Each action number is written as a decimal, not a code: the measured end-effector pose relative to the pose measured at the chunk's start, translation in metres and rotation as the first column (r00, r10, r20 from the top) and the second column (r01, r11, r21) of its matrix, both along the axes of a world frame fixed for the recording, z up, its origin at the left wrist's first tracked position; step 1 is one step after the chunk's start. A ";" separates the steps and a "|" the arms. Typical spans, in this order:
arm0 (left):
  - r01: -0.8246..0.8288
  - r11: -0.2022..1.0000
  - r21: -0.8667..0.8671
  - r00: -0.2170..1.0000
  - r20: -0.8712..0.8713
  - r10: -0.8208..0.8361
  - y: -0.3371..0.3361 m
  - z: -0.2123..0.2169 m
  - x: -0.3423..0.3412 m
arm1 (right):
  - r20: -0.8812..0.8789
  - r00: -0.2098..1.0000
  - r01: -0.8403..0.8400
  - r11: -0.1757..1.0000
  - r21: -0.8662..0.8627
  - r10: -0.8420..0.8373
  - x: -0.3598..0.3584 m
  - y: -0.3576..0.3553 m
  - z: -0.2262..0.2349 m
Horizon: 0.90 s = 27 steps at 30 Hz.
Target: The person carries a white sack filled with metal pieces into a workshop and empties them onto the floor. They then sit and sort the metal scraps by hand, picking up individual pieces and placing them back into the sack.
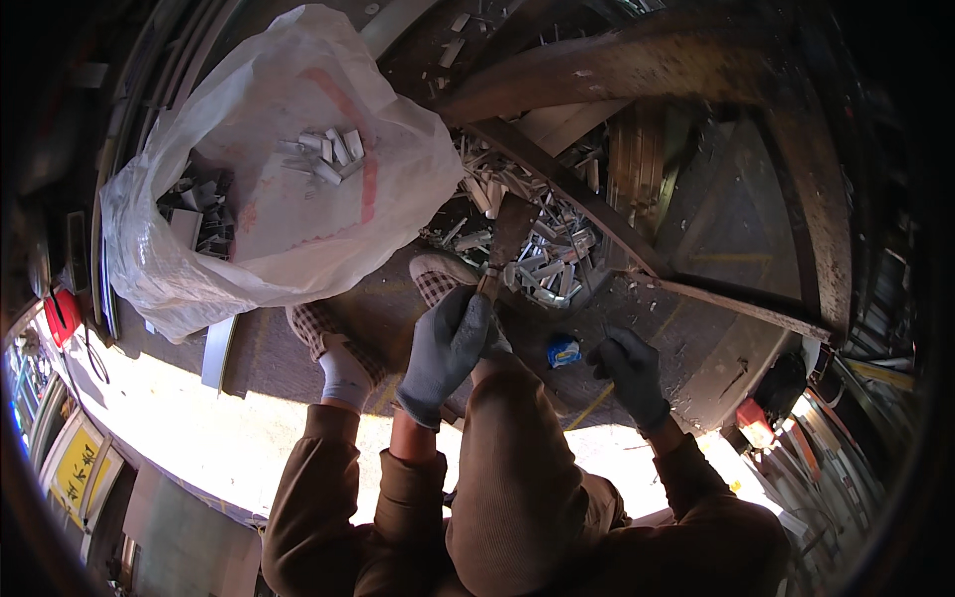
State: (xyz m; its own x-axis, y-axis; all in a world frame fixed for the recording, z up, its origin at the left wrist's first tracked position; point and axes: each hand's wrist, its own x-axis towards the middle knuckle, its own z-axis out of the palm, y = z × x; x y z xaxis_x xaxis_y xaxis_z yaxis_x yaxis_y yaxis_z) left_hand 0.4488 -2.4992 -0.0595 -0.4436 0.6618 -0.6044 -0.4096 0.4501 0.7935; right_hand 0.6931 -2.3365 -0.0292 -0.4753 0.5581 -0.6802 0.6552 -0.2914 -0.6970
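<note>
My left hand (444,348), in a grey glove, is closed round the wooden handle (487,286) of a flat-bladed tool like a cleaver. Its dark, wide blade (512,227) points away from me, over a pile of short cut metal pieces (549,264). To the right, my right hand (631,373), gloved too, hovers with loosely bent fingers apart and nothing visible in them. A small blue object (563,350) lies on the ground just left of it; its kind is unclear. A big white woven sack (298,229) stands open at the left, with metal offcuts (333,154) inside.
A rusty metal frame (637,70) with a slanting bar (587,199) bounds the work spot at the far right. My checkered shoes (320,330) stand between sack and pile. Long metal profiles (826,458) lean at the right; a red object (62,316) is at the far left.
</note>
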 end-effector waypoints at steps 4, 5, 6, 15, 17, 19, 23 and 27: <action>0.078 0.936 -0.344 0.969 -0.194 -0.152 -0.019 -0.048 -0.010 | 0.096 0.992 0.086 0.996 -0.017 -0.084 0.035 -0.016 -0.044; 0.084 0.915 -0.394 0.952 -0.240 -0.191 -0.022 -0.059 -0.016 | 0.119 0.991 0.060 0.998 0.016 -0.061 0.036 -0.016 -0.055; 0.102 0.875 -0.474 0.935 -0.256 -0.247 -0.024 -0.069 -0.022 | 0.207 0.978 0.022 0.999 0.049 -0.032 0.036 -0.015 -0.063; 0.205 0.856 -0.475 0.793 -0.432 -0.429 0.015 -0.119 -0.066 | -0.094 0.986 0.156 0.959 0.237 -0.137 -0.030 0.006 -0.127; 0.223 0.866 -0.447 0.793 -0.434 -0.428 0.024 -0.117 -0.062 | -0.027 0.999 0.045 0.974 0.221 -0.040 -0.031 0.001 -0.128; 0.230 0.890 -0.395 0.789 -0.459 -0.408 0.030 -0.113 -0.058 | -0.046 0.999 -0.001 0.984 0.178 0.010 -0.027 -0.004 -0.124; 0.329 0.805 -0.493 0.804 -0.302 -0.513 0.046 -0.107 -0.050 | 0.057 0.979 -0.203 0.883 0.423 0.197 -0.013 -0.005 -0.105; 0.324 0.821 -0.470 0.805 -0.319 -0.500 0.039 -0.099 -0.050 | 0.115 0.985 -0.163 0.931 0.326 0.133 -0.001 0.006 -0.084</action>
State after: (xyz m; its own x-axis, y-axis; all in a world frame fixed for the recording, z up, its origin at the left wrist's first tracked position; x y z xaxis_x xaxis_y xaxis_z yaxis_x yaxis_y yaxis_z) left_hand 0.3985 -2.4600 -0.1590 -0.4430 0.5989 -0.6671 0.2104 0.7928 0.5720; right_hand 0.6923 -2.3301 -0.1132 -0.5160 0.6878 -0.5106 0.7370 0.0525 -0.6739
